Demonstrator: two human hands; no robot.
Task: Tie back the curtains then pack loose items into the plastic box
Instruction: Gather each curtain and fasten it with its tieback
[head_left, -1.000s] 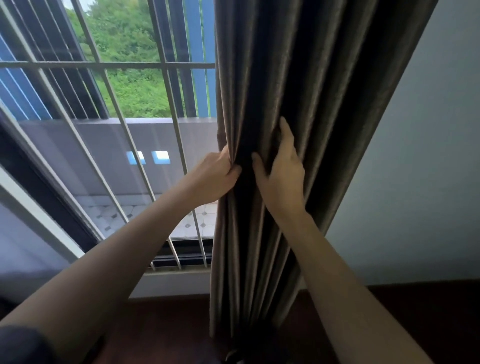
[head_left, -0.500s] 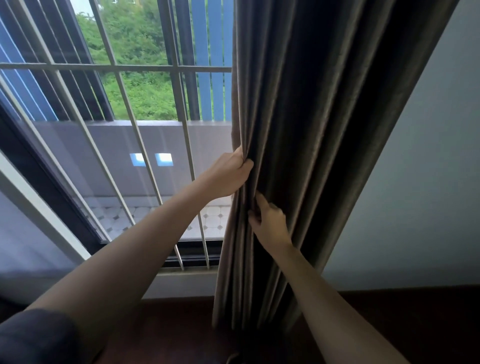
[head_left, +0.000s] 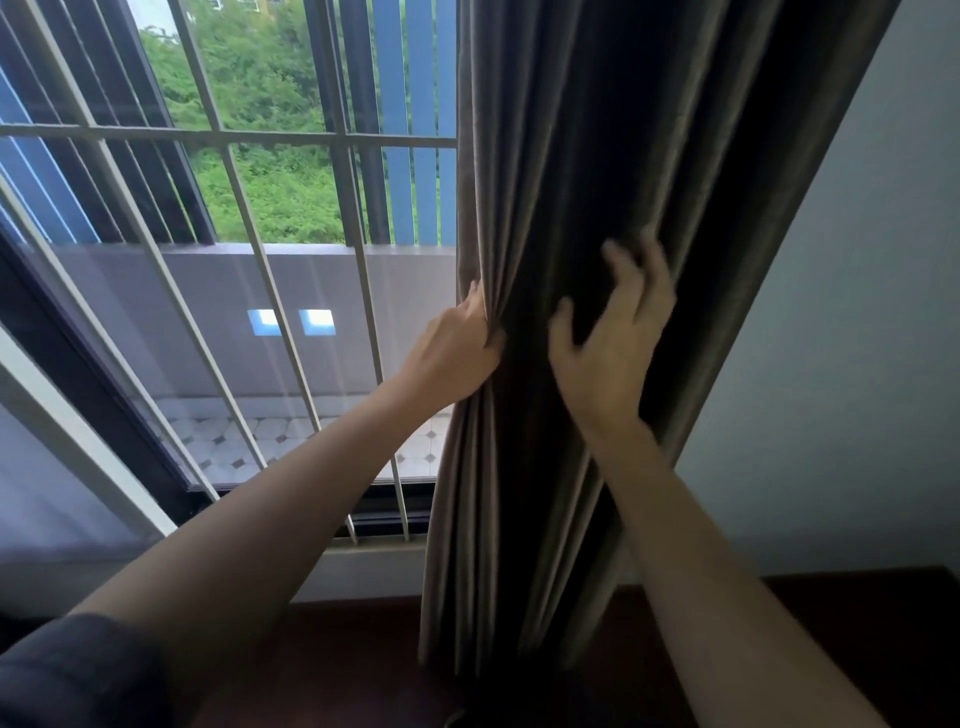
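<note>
Up from lower among the folds, the right hand (head_left: 613, 353) now sits higher on the curtain (head_left: 597, 130), about level with the left hand (head_left: 454, 358), which keeps its place at the cloth's window-side edge. The left hand grips that edge, its fingers curled in and bunching several folds together. The right hand is open, with fingers spread and loosely bent over the front of the gathered folds. It is blurred, so I cannot tell whether the fingertips press the cloth. The curtain hangs gathered in 1 thick grey-brown bundle between the barred window (head_left: 234, 139) and the pale wall (head_left: 857, 364). A dark sleeve (head_left: 67, 675) covers the upper left arm.
</note>
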